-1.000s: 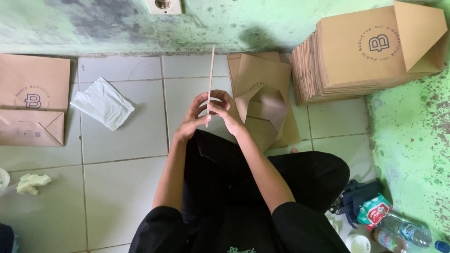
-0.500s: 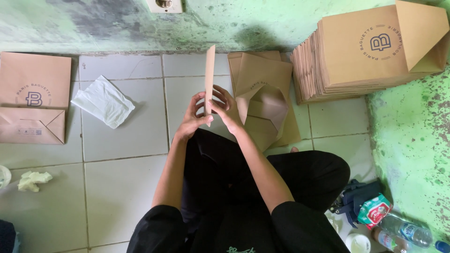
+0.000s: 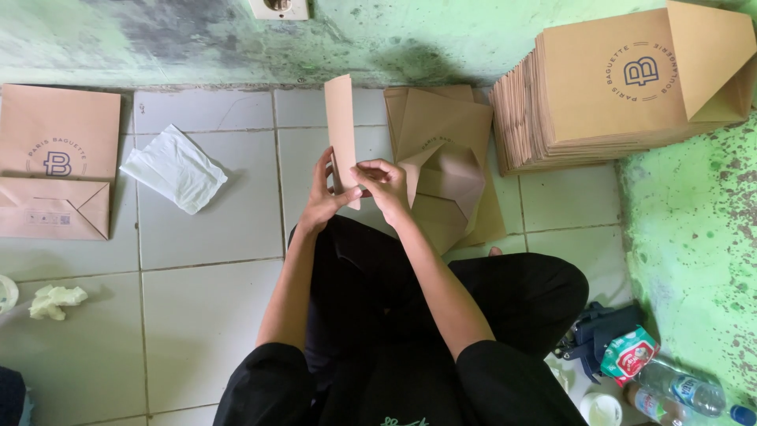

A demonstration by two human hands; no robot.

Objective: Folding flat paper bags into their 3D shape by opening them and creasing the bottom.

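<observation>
White square floor tiles (image 3: 213, 315) with dark grout meet a mottled green wall (image 3: 441, 39) along the top of the head view, and the same worn green paint covers a raised patch at three o'clock. The person sits cross-legged in black clothes at six o'clock. One folded piece of brown kraft paper (image 3: 341, 118) stands upright near the centre, toward twelve o'clock from the lap. Both hands grip its lower end: the left hand (image 3: 325, 196) has its fingers stretched up along the left face and its thumb pressed across the bottom edge, while the right hand (image 3: 384, 183) pinches the same bottom edge from the right with curled fingers closed on the paper. One loose heap of flattened brown paper bags with an open flap (image 3: 445, 173) lies on the tiles just right of the hands, at one o'clock. One tall, tidy stack of flat brown paper bags with a round dark printed mark (image 3: 607, 87) sits at two o'clock against the wall; how many bags it holds cannot be counted. One single flat brown bag with a printed mark (image 3: 57, 162) lies at ten o'clock. One crumpled white sheet of thin plastic (image 3: 173, 172) rests between that bag and the hands. One small wad of pale tissue (image 3: 54, 301) sits at eight o'clock. At four o'clock are two clear plastic bottles (image 3: 686, 394) and one red-and-green packet (image 3: 628, 355) beside a dark blue object.
</observation>
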